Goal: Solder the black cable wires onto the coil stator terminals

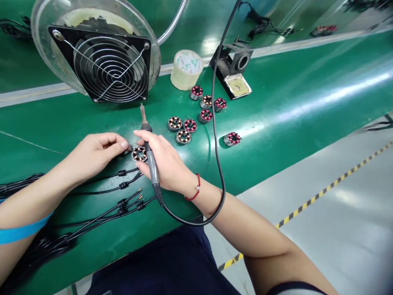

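Coil ring [135, 155]: sat between both hands, resting or raised, unclear which; seemingly mid-work, no finished joint discernible.
Left hand [92, 155]: thumb and forefinger nearly met beside the ring; whether they pinched anything couldn't be told.
Right hand [167, 164]: fingers wrapped around the soldering iron [151, 159], its tip well apart from the ring.
Other rings [183, 137]: eight stood beyond on the tabletop [270, 151], done or waiting, unclear.
Cables [101, 177]: some coloured ends lay loose, apparently unattached.

A grey soldering iron [151, 160] slants beside a copper-wound ring [139, 154].
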